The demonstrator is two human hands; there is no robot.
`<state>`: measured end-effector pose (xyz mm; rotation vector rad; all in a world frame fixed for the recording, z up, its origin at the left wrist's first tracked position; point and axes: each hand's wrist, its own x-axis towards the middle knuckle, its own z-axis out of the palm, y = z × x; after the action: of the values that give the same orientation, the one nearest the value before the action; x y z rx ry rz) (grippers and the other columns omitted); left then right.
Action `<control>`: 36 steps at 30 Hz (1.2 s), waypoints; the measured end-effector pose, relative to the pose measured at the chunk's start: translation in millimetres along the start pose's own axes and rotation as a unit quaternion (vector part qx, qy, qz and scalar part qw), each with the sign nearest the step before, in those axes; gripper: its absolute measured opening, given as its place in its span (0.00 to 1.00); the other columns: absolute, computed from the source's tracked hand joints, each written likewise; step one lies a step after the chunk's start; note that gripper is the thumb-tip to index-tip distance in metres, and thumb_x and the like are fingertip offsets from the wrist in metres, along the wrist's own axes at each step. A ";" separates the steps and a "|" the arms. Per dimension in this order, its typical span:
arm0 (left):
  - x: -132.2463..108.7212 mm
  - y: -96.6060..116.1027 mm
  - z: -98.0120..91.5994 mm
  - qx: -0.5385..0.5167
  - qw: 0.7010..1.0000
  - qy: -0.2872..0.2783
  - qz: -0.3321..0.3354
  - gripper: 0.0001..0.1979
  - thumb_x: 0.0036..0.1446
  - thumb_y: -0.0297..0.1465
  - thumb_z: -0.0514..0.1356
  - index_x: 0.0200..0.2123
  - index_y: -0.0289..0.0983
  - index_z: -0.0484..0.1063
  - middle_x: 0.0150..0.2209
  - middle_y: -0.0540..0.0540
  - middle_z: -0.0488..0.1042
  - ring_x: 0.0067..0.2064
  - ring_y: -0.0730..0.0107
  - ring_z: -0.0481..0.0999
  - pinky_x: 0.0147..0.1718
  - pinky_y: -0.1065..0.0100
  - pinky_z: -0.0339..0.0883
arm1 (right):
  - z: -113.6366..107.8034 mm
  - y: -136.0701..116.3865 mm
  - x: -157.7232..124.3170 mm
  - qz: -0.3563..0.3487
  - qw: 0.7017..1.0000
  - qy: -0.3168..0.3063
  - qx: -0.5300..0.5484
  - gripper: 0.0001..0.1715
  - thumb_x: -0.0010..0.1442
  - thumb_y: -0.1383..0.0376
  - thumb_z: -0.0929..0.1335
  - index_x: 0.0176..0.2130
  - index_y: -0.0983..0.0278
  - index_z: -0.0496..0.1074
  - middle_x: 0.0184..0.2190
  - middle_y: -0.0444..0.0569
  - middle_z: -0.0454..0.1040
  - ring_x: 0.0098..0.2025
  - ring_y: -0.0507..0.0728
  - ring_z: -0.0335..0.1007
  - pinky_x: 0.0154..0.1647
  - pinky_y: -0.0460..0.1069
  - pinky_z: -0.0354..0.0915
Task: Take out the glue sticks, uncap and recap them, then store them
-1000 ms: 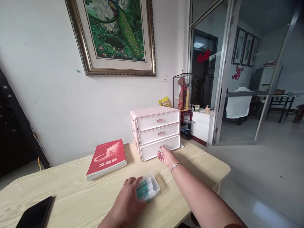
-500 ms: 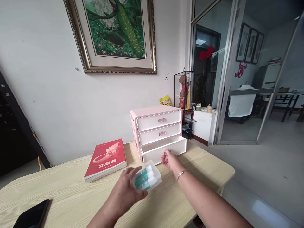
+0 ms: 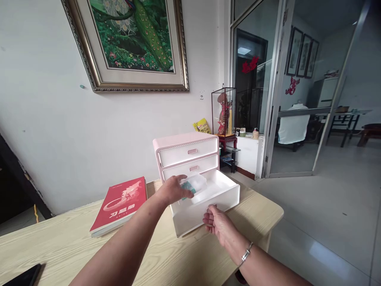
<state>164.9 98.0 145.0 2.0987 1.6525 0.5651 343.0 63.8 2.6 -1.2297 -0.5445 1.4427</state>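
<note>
A small pink desktop drawer unit stands on the table, its bottom white drawer pulled far out. My left hand is closed on a translucent plastic box with white and green contents, which I cannot name for certain. It holds the box tilted over the left part of the open drawer. Against the middle of that drawer's front, my right hand has its fingers curled at the handle, which they hide. The two upper drawers are closed.
A thick red book lies left of the unit on the wooden table. At the lower left edge is a black phone. Behind the unit stand a yellow packet and a glass case with a figurine.
The bottom drawer has come further out toward me with my right hand at its front. My left hand has carried the plastic box up and forward, from above the table to over the drawer.
</note>
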 end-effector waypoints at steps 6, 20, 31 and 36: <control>47.4 -9.3 62.3 0.111 0.993 -0.047 0.020 0.41 0.41 0.35 0.70 0.61 0.35 0.66 0.54 0.33 0.73 0.56 0.44 0.72 0.53 0.55 0.66 | -1.4 2.9 0.7 -0.002 1.000 -0.004 0.008 0.12 0.63 0.58 0.66 0.35 0.65 0.69 0.27 0.45 0.73 0.24 0.50 0.70 0.18 0.44 0.63; 49.1 -26.6 59.3 0.060 0.997 0.009 0.047 0.28 0.56 0.43 0.62 0.57 0.36 0.71 0.55 0.38 0.75 0.55 0.52 0.75 0.54 0.60 0.67 | -2.4 4.3 6.5 -0.006 1.000 -0.023 0.016 0.15 0.65 0.55 0.66 0.38 0.66 0.69 0.32 0.51 0.76 0.30 0.54 0.75 0.23 0.46 0.69; -94.8 -104.0 41.8 -0.219 0.949 0.227 0.005 0.21 0.58 0.48 0.59 0.39 0.36 0.77 0.35 0.42 0.80 0.34 0.60 0.81 0.33 0.63 0.75 | 56.6 -16.7 61.9 -0.011 0.997 -0.060 0.044 0.14 0.64 0.57 0.68 0.34 0.65 0.66 0.27 0.48 0.74 0.26 0.52 0.72 0.27 0.47 0.71; -132.7 -152.8 61.0 -0.270 0.934 0.226 -0.055 0.23 0.55 0.50 0.61 0.41 0.35 0.78 0.33 0.44 0.79 0.32 0.61 0.80 0.34 0.64 0.76 | 78.7 -21.6 83.6 -0.030 0.998 -0.053 0.031 0.17 0.59 0.53 0.71 0.34 0.64 0.66 0.24 0.45 0.72 0.24 0.52 0.70 0.28 0.46 0.70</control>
<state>46.1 -2.6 2.1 1.5344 1.5795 1.3691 295.0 169.2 17.1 -1.0838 -0.5997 1.4687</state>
